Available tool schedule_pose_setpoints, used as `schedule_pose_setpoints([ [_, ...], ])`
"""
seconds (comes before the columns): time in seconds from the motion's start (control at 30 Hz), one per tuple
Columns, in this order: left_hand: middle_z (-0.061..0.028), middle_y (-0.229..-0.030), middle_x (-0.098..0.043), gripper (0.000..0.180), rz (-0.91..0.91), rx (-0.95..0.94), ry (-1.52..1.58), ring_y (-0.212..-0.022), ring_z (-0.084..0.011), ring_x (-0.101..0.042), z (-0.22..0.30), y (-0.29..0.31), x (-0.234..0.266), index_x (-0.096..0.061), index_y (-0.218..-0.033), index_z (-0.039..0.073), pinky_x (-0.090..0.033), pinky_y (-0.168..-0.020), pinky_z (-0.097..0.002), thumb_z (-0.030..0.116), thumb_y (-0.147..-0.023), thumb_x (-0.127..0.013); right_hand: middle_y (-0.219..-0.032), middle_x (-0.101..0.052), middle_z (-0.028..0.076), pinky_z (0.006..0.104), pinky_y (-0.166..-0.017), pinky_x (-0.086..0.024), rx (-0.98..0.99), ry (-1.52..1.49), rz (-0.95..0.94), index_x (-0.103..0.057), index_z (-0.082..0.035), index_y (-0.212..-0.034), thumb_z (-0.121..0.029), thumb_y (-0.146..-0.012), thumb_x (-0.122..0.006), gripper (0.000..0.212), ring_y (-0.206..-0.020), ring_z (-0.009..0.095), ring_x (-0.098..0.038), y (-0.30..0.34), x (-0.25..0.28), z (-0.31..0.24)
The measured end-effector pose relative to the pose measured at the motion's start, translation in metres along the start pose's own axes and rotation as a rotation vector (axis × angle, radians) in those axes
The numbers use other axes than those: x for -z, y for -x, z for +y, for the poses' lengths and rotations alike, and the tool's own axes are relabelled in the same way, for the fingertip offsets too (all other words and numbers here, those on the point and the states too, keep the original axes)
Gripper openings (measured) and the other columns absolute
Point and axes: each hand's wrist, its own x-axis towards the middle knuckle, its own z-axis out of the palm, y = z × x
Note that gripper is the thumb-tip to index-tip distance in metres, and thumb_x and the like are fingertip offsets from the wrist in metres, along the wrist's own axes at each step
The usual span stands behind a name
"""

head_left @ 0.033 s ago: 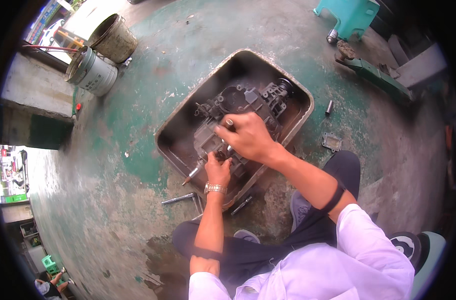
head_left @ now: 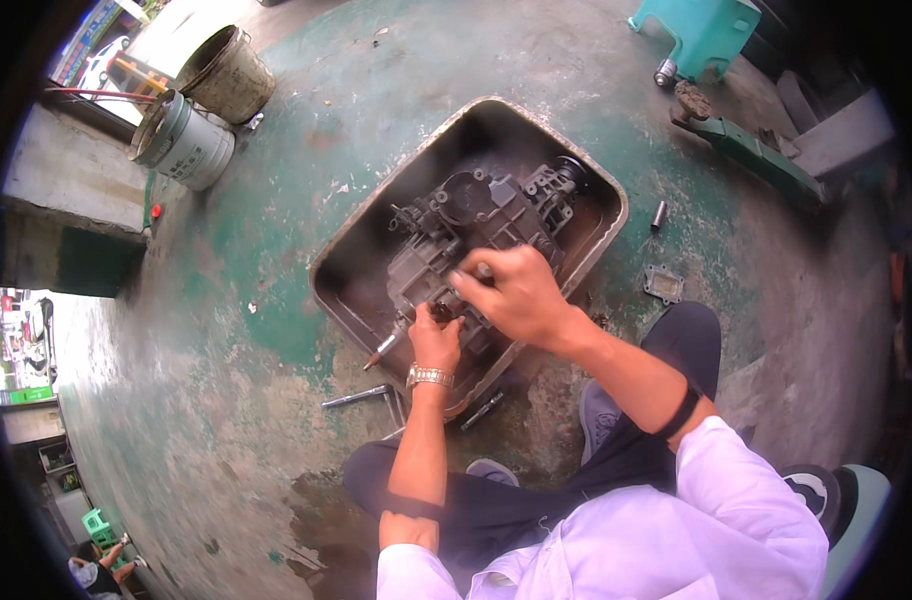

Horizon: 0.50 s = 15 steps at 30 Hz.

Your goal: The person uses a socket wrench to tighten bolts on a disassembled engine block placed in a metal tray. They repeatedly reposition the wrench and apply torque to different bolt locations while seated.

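Note:
A grey metal engine or gearbox assembly lies in a deep, worn tray. Over its near side, my right hand is closed round a wrench, whose rounded metal end pokes out above the fist; the rest of the tool is mostly hidden. My left hand, with a metal-banded watch on the wrist, is closed low on the assembly. Its thumb and fingers surround a dark round part that looks like the wrench's head. Beside it, a silver rod with a brownish tip rests across the tray's edge.
An L-shaped metal tool and a short dark tool lie before the tray. Right of it are a metal cylinder and a flat metal plate. Buckets, a turquoise stool and a green metal arm stand farther off.
My right hand has swung a little right and toward me, the wrench's end moving with it. My left hand stays in place on the assembly.

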Motion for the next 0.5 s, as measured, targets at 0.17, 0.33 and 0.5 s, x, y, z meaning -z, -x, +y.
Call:
schedule_pose_setpoints([
  [0.17,-0.0236,-0.085,-0.069,0.035,-0.039,0.023,-0.12,-0.08,-0.0369,-0.07,0.002,-0.005,0.0,-0.055,-0.101,-0.002,-0.055,-0.07,-0.0412,-0.003,-0.07,-0.073,-0.082,-0.07,0.017,0.0328,-0.066,-0.053,-0.34,-0.176,-0.07,-0.068,0.003,-0.106,-0.008,-0.088,-0.063,0.022,-0.073,0.023,-0.071,0.134,0.022,0.007],
  [0.33,-0.0288,-0.094,-0.065,0.045,-0.12,-0.019,-0.253,-0.094,-0.0433,-0.065,-0.004,-0.008,-0.003,-0.052,-0.108,-0.003,-0.053,-0.077,-0.0436,-0.005,-0.068,-0.073,-0.094,-0.07,0.021,0.0451,-0.08,-0.052,-0.828,-0.006,-0.199,-0.067,-0.003,-0.111,-0.021,-0.087,-0.066,0.03,-0.09,0.038,-0.068,0.194,-0.029,0.071],
  [0.5,-0.0196,-0.086,-0.07,0.047,-0.079,-0.069,-0.202,-0.078,-0.0313,-0.07,-0.002,-0.007,0.003,-0.052,-0.107,-0.001,-0.056,-0.069,-0.0388,-0.004,-0.067,-0.076,-0.105,-0.068,0.021,0.047,-0.088,-0.049,-0.923,0.054,-0.332,-0.067,-0.004,-0.11,-0.028,-0.086,-0.065,0.033,-0.104,0.039,-0.063,0.198,-0.085,0.13],
])
